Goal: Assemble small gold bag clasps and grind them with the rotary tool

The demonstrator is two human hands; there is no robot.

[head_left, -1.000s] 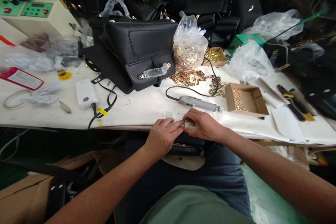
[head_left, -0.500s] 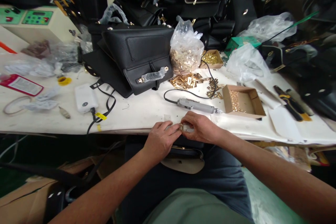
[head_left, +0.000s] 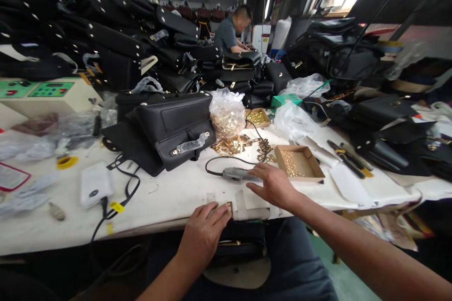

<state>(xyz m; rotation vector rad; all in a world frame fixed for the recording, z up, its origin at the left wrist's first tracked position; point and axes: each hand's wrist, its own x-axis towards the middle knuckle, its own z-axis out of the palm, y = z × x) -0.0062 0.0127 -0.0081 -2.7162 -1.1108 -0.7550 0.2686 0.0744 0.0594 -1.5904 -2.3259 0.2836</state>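
Observation:
My left hand (head_left: 206, 228) rests at the table's front edge, fingertips pressed on a small gold metal plate (head_left: 230, 209). Its thumb is hidden beneath the hand. Over the grey electric screwdriver (head_left: 235, 174) hovers my right hand (head_left: 273, 186), thumb and fingers apart; it covers the tool's front end, and whether it touches the tool I cannot tell. A black bag with a light flap (head_left: 243, 273) lies on my lap, below the edge. Pale strips (head_left: 240, 201) lie to the right of the gold plate.
A black handbag (head_left: 169, 127) stands at the back, beside a plastic bag of gold parts (head_left: 228, 117) and loose gold hardware (head_left: 233, 145). On the right are a cardboard box of small screws (head_left: 310, 169) and pliers (head_left: 348, 157). A white power adapter (head_left: 95, 186) sits left. A co-worker (head_left: 229, 33) is beyond.
My right hand has left the gold plate and moved up to the screwdriver, its fingers spreading. My left hand stays at the plate. The camera view has tilted up.

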